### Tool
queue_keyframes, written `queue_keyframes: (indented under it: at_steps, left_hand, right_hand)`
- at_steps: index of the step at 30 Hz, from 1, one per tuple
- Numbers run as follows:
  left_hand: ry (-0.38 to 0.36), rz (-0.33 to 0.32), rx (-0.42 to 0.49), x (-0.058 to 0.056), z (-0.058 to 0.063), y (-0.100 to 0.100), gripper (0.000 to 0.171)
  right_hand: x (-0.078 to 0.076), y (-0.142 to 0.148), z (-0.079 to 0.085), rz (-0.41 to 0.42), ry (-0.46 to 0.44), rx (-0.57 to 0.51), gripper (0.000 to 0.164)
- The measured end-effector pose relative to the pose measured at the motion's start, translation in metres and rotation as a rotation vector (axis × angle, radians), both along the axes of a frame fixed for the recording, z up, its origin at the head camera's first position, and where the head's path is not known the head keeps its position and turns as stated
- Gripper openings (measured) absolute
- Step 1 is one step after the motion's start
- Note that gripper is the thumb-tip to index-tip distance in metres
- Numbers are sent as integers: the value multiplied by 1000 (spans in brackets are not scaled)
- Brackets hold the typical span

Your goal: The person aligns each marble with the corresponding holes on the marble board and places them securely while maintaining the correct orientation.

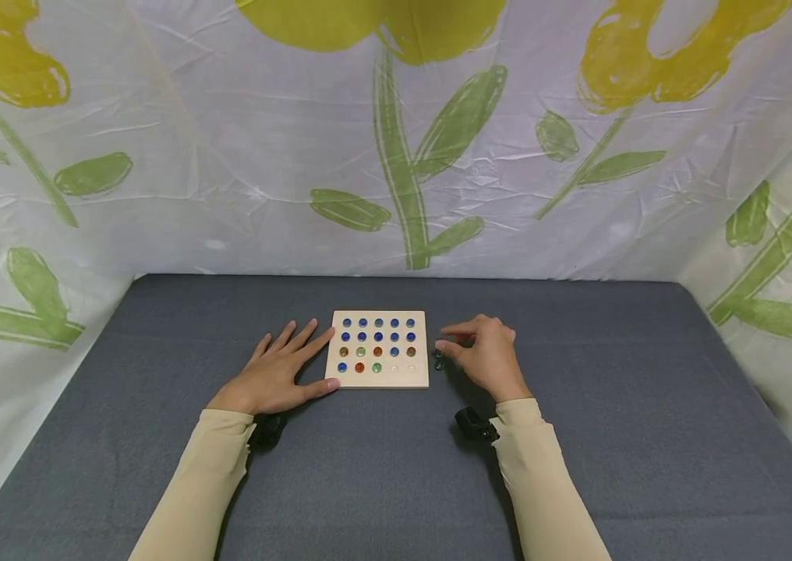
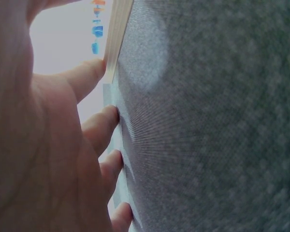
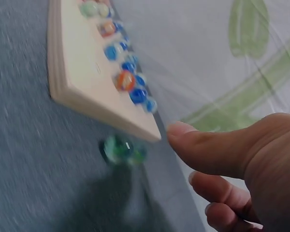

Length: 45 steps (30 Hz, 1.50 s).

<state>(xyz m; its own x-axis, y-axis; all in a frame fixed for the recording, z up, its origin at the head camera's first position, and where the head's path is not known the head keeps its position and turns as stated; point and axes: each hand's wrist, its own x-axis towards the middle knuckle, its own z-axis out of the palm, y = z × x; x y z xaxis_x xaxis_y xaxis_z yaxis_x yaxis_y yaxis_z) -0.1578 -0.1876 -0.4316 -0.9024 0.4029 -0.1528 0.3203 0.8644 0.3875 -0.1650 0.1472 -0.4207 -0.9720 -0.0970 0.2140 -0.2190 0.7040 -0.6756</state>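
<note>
A light wooden board (image 1: pixel 377 379) holds rows of glass marbles, mostly blue, with orange and green ones among them. Two bare hollows show at the right of its front row. My left hand (image 1: pixel 271 377) lies with fingers spread, index fingertip at the board's left edge and thumb at the front left corner. Beside the right edge, two clear green marbles (image 3: pixel 120 149) lie close together on the cloth. Just above and to the right of them hovers my right hand (image 1: pixel 486 354), thumb and index finger apart, with nothing seen between them.
Dark grey cloth (image 1: pixel 368 475) covers the table. Behind it hangs a whitish sheet (image 1: pixel 242 171) painted with yellow flowers and green leaves, which also runs along both sides. A black wrist camera (image 1: pixel 475 425) sits under the right wrist, close over the cloth.
</note>
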Motion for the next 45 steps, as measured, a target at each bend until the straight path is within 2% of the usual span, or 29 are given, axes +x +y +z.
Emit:
queue_keyframes:
  at_steps: [8, 22, 33, 45]
  left_hand:
    - [1, 11, 1, 1, 3, 2, 90]
    - [6, 2, 7, 2, 5, 2, 89]
    - [7, 2, 1, 2, 5, 2, 89]
    - [11, 0, -1, 1, 4, 1, 89]
  right_hand:
    - [-2, 13, -2, 13, -34, 16, 22]
    - [-3, 14, -10, 54, -132, 35, 21]
    - [-4, 6, -17, 49, -101, 32, 20]
    - [-2, -3, -18, 45, -94, 3, 19]
